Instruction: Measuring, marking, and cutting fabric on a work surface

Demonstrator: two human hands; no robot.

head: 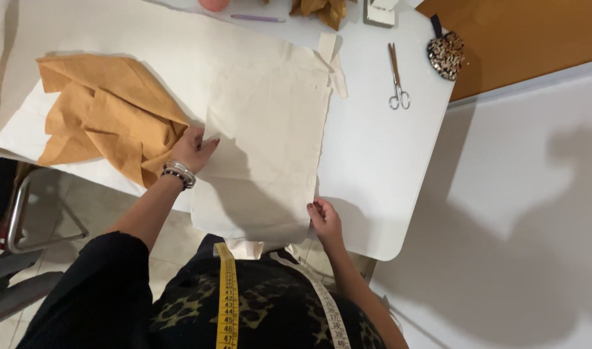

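At far left of the white table [380, 194], a crumpled mustard-orange cloth [108, 113] is lying pushed aside, prob. to keep the work area free. Next to it, the left hand [194, 148] is pressing flat w/ fingers spread on the left edge of the cream fabric piece [267, 136]; nothing gripped, just pinning it so it isn't sliding. That fabric is sitting mid-table, its near end drooping over the table edge toward the person. At its lower right corner the right hand [324, 220] is pinching the edge betw. thumb & fingertips, seemingly pulling it taut. A yellow tape measure [227, 297] is hanging round the neck, kept handy. Further right, scissors [397, 77] are lying closed, well apart from both hands; a spotted pouch [445, 55] is resting at the table's far right corner.
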